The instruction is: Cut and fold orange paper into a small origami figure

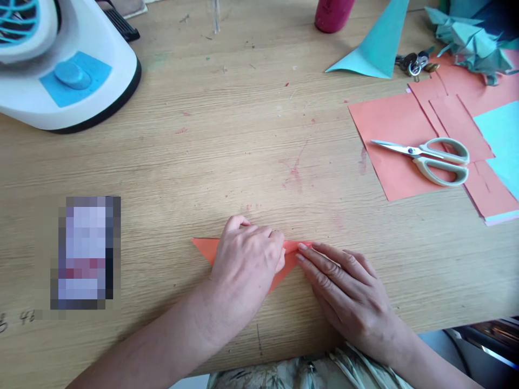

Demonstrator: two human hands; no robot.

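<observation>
Flat on the desk lies a folded orange sheet of paper (205, 247), its outline a wide triangle with a point at the left. My left hand (249, 259) rests across its middle with the fingers curled in, pressed on the paper; the fingertips are partly hidden. At the right corner, my right hand (346, 294) has its fingers stretched out, close together and low to the desk, with the tips touching the paper's edge. Much of the sheet is covered by my left hand.
Scissors (412, 152) lie on orange sheets (381, 124) at the right. Behind them are a teal folded paper (379, 51), keys (414, 65) and a magenta cup (332, 13). A white fan base (117, 70) stands upper left, above a blurred-out rectangular object (85, 232).
</observation>
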